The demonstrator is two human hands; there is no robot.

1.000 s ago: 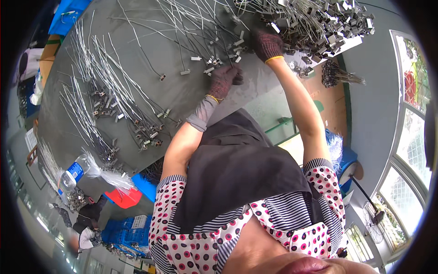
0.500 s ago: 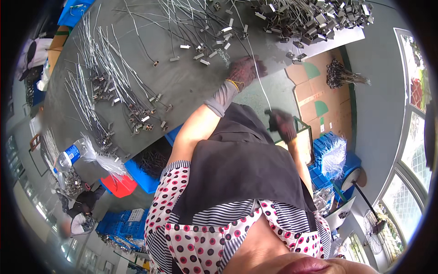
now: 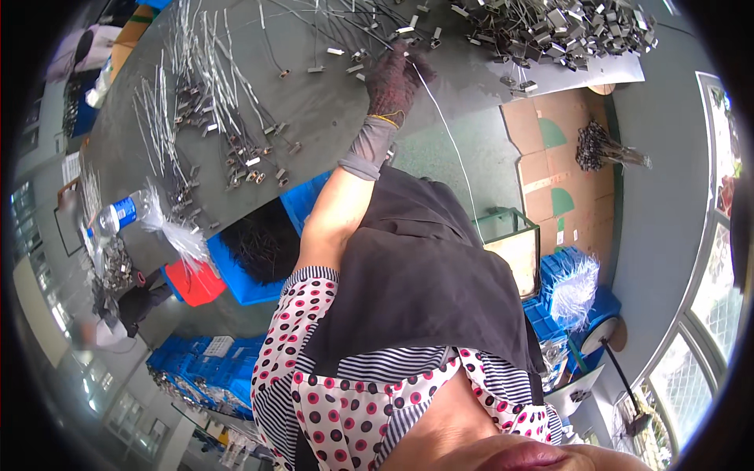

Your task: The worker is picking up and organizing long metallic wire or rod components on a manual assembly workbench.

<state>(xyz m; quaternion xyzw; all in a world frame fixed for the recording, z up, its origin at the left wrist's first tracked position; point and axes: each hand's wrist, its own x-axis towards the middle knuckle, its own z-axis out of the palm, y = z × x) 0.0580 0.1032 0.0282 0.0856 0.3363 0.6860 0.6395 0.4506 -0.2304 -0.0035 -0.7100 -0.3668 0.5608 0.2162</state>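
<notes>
My left hand (image 3: 390,85), in a dark red knitted glove with a grey cuff and a yellow band at the wrist, reaches over the grey table. Its fingers are closed on a long thin cable, dark near the fingertips, whose white length (image 3: 449,132) runs down toward my apron's right edge. Just beyond the fingertips lie several dark cables with small metal connectors (image 3: 357,56). My right hand is out of sight, and the cable's lower end disappears beside the black apron (image 3: 424,290).
Bundles of connector cables (image 3: 243,149) lie at the left of the table (image 3: 314,149). A large connector pile (image 3: 565,35) sits far right. Below the table edge are a blue bin (image 3: 243,275) of black strands, a red bin (image 3: 194,282) and a green-framed stand (image 3: 514,255). Cardboard (image 3: 542,165) lies right.
My left hand has moved away from me and slightly left, drawing the cable along. My right hand, earlier near the green-framed stand, has dropped out of view. The whole view has shifted slightly.
</notes>
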